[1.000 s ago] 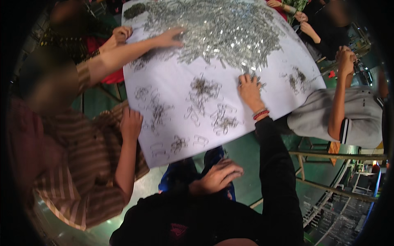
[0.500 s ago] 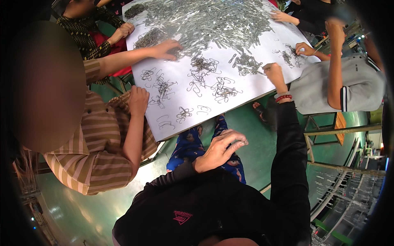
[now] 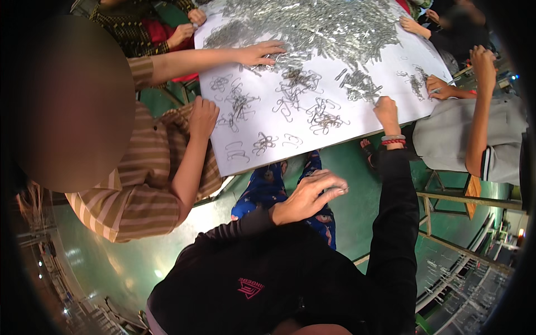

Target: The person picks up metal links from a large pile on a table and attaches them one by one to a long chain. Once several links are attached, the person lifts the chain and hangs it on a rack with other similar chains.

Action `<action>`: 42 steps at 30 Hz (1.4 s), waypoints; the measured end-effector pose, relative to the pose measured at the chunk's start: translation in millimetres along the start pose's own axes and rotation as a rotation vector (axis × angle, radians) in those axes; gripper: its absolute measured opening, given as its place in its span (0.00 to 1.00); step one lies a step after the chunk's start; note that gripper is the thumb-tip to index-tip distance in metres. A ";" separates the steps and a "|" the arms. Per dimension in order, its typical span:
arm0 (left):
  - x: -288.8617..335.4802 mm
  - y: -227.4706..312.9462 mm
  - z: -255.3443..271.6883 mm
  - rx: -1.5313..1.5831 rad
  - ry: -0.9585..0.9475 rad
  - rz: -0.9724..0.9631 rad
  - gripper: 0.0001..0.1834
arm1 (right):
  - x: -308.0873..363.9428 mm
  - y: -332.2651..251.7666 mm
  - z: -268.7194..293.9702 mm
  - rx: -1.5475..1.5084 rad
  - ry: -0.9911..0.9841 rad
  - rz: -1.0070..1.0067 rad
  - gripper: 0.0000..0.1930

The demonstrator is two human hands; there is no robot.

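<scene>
My left hand (image 3: pixel 312 195) hangs above my lap, short of the table. Its fingers are curled and the thumb tip lies close to the fingertips; whatever may be between them does not show. At the table's near right edge, my right hand (image 3: pixel 387 116), with bracelets at the wrist, is closed with its fingers bent down. It is beside a small pile of flat grey metal pieces (image 3: pixel 359 85), and what its fingertips hold is hidden. Left of that pile lie clusters of thin bent wire hooks (image 3: pixel 325 115) on the white tabletop (image 3: pixel 268 125).
A large heap of grey metal pieces (image 3: pixel 329 28) covers the table's far part. At left, a co-worker in a striped shirt (image 3: pixel 139 173) reaches a hand (image 3: pixel 259 53) to its edge. Another in a grey shirt (image 3: pixel 463 131) sits at right, beside a wooden stool (image 3: pixel 473 195).
The view has shifted, so the table appears farther right and higher. My right hand has drawn slightly back from the small pile. The left neighbour's hand reaches farther over the heap.
</scene>
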State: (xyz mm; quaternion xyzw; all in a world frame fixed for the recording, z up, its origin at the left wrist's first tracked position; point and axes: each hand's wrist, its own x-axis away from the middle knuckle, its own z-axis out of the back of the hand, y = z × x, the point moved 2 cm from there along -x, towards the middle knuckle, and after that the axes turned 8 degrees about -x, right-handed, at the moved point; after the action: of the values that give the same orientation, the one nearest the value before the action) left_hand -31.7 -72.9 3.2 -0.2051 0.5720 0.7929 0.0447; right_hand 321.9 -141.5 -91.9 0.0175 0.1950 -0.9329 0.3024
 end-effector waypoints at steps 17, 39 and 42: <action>-24.4 -9.6 -2.4 -0.071 0.073 0.064 0.07 | 210.5 -135.6 118.7 -1.545 0.064 -0.156 0.08; -95.8 -170.7 138.3 -1.053 -0.032 0.282 0.06 | 219.1 -156.6 92.7 -1.396 0.199 -0.119 0.10; -97.4 -177.9 131.7 -1.084 -0.084 0.158 0.04 | 220.3 -151.8 90.4 -1.405 0.208 -0.156 0.09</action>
State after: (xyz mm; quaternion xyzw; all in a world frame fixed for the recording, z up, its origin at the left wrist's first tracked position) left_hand 75.4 125.6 -83.8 -0.1235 0.0929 0.9825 -0.1041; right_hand 63.1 -185.6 12.1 -0.1064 0.7784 -0.5991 0.1546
